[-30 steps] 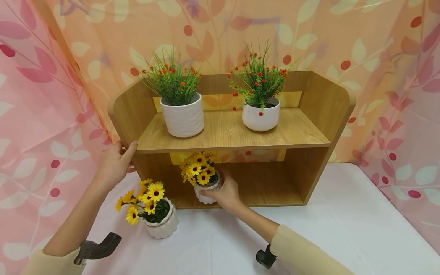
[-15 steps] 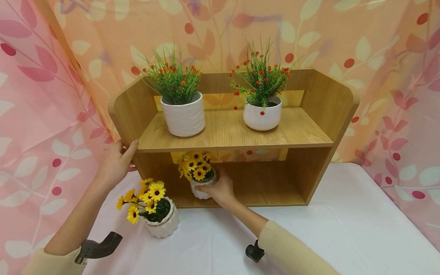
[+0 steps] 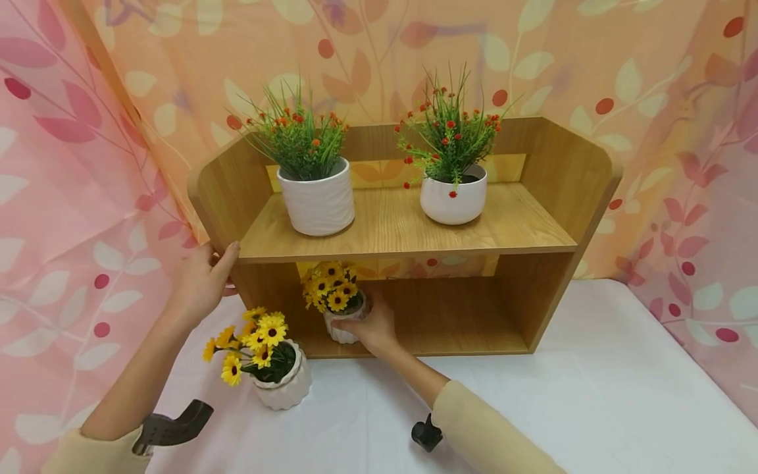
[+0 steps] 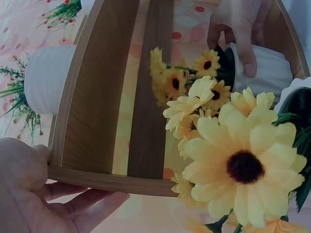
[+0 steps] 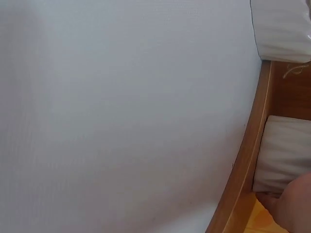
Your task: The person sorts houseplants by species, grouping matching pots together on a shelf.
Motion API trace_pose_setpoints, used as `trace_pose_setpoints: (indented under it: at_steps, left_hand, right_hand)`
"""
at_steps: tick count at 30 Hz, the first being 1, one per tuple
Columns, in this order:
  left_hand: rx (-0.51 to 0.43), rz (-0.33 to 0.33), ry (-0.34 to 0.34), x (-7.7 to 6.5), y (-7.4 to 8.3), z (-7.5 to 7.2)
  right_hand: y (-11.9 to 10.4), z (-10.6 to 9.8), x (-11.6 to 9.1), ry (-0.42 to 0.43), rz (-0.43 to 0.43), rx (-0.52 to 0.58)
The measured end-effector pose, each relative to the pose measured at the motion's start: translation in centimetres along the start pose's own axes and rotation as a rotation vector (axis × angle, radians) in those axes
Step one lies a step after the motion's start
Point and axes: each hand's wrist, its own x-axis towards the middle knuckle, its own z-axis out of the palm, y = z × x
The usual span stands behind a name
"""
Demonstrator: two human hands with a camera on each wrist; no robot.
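Observation:
In the head view my right hand (image 3: 376, 326) holds a small ribbed white flowerpot (image 3: 339, 331) with yellow daisy-like flowers (image 3: 333, 288), on the lower level of a wooden shelf (image 3: 408, 251). In the left wrist view the thumb lies along that pot (image 4: 269, 73). My left hand (image 3: 198, 283) grips the shelf's left side panel at mid-height, thumb at the front edge and fingers behind. A second white pot (image 3: 286, 388) of yellow flowers (image 3: 260, 341) stands on the table in front of the shelf's left end.
On the upper level are a tall white pot (image 3: 316, 201) and a rounder white pot (image 3: 453, 201), both with grassy red-flowered plants. A white cloth (image 3: 622, 395) covers the table. Patterned curtains (image 3: 379, 59) hang behind and at the sides.
My right hand has moved the flowerpot a little left and deeper along the lower level. The left hand stays on the shelf's side.

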Motion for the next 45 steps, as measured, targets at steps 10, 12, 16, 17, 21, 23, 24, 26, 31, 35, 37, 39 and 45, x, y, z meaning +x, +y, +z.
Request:
trace_pose_setpoints:
  at_steps: [10, 12, 16, 17, 21, 23, 24, 26, 31, 35, 37, 39, 45]
  left_hand:
    - [-0.015, -0.001, -0.007, 0.0, -0.1, 0.0]
    - [-0.012, -0.009, -0.01, 0.0, -0.1, 0.0]
    - [-0.012, -0.022, -0.016, 0.0, 0.1, 0.0]
    - [-0.012, -0.024, -0.016, 0.0, 0.1, 0.0]
    - [-0.019, -0.019, -0.015, 0.0, 0.1, 0.1]
    - [-0.022, -0.015, -0.013, 0.0, 0.1, 0.1]
    - [-0.021, -0.013, -0.01, 0.0, 0.0, 0.1]
    - [-0.021, -0.011, -0.008, 0.1, 0.0, 0.1]
    - [-0.017, -0.011, -0.01, 0.1, -0.1, 0.1]
    - [-0.019, -0.007, -0.005, 0.1, -0.1, 0.1]
    - [-0.019, -0.003, -0.001, 0.1, -0.2, 0.1]
    - [-0.016, 0.0, 0.003, 0.1, -0.2, 0.1]
    - [-0.013, -0.002, 0.002, 0.1, -0.1, 0.1]
  right_hand:
    - [-0.1, -0.3, -0.3, -0.076, 0.018, -0.004]
    - [-0.3, -0.4, -0.5, -0.083, 0.019, 0.008]
    - [-0.6, -0.5, -1.1, -0.071, 0.015, 0.007]
    - [-0.8, -0.6, -1.4, -0.065, 0.013, 0.003]
    - [-1.2, -0.9, -2.4, -0.053, 0.003, -0.013]
    - [-1.4, -1.1, -2.9, -0.046, 0.0, -0.014]
    - [-1.5, -1.2, -3.2, -0.043, 0.001, -0.018]
    - [-1.7, -1.3, -3.7, -0.041, 0.008, -0.021]
    - [-2.5, -1.2, -5.1, -0.061, 0.036, 0.005]
    - [-3.1, -0.9, -6.2, -0.09, 0.05, 0.022]
    - [-3.4, -0.7, -6.7, -0.098, 0.05, 0.007]
    - [-3.8, -0.5, -7.1, -0.11, 0.047, 0.002]
    - [-4.7, 0.1, -8.1, -0.18, 0.034, 0.023]
